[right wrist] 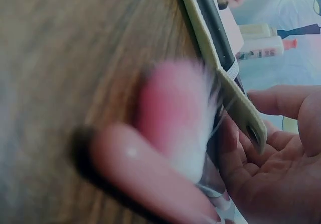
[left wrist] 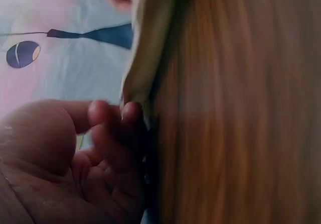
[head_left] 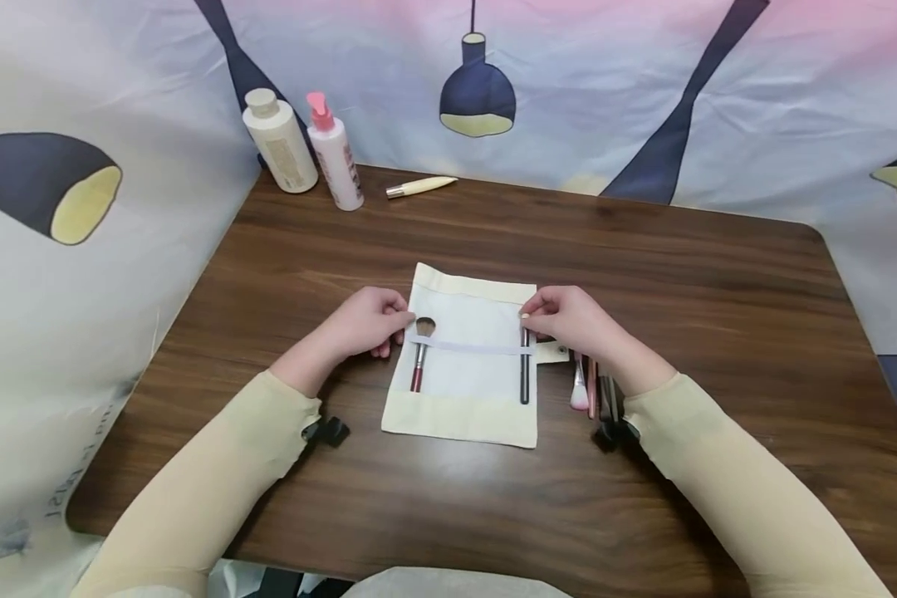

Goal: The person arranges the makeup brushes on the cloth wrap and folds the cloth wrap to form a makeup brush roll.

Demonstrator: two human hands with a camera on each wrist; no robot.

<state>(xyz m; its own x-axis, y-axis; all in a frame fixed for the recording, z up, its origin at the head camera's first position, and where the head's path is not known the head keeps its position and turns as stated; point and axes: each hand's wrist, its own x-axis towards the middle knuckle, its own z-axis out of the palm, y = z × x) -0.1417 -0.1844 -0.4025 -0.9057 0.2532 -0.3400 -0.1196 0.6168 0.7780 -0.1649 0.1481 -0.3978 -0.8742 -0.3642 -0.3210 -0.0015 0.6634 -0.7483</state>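
A cream cloth brush roll [head_left: 467, 419] lies unfolded on the table with a white elastic band across it. At its left side a makeup brush [head_left: 418, 374] with a red handle and brown bristles sits under the band. My left hand [head_left: 374, 320] pinches the roll's left edge. Along the right edge, a black-handled makeup brush [head_left: 525, 374] runs under the band, and my right hand [head_left: 571, 320] pinches its upper end. In the right wrist view, the snap tab [right wrist: 246, 114] sticks out beside the right fingers.
Several loose brushes, one a pink-and-white brush [head_left: 579, 394], lie partly under my right wrist. At the back left stand a white bottle [head_left: 284, 149] and a pink pump bottle [head_left: 336, 162]. A cream tube [head_left: 422, 187] lies near the back edge.
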